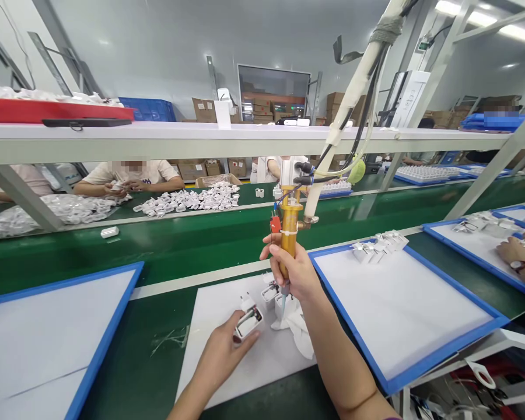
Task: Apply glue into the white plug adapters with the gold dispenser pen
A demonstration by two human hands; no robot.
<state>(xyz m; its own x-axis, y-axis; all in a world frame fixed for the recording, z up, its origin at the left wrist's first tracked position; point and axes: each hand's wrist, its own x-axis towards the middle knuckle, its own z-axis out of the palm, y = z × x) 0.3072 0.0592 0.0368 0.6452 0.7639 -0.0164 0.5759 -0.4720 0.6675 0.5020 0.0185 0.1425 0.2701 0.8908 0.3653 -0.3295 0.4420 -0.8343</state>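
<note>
Between the thumb and fingers of my left hand [221, 356] is a white plug adapter housing [249, 322]; its open top shows parts inside. My right hand [297, 271] wraps round a yellow glue dispensing gun [289, 224], held upright with its narrow tip [283, 306] pointing down. The tip is to the right of the held housing and apart from it. Another open white housing [270, 293] stands behind, partly hidden by my right hand. A crumpled white cloth [295, 331] lies under the tip on the white board [214, 373].
A blue-rimmed tray [420, 315] on the right bears several white housings [380, 246]; another blue-rimmed tray [61, 338] lies left. Hoses [345, 116] run up from the gun. Beyond the green conveyor [192, 245], a co-worker [131, 178] handles white parts. A co-worker's hand [514, 254] shows at far right.
</note>
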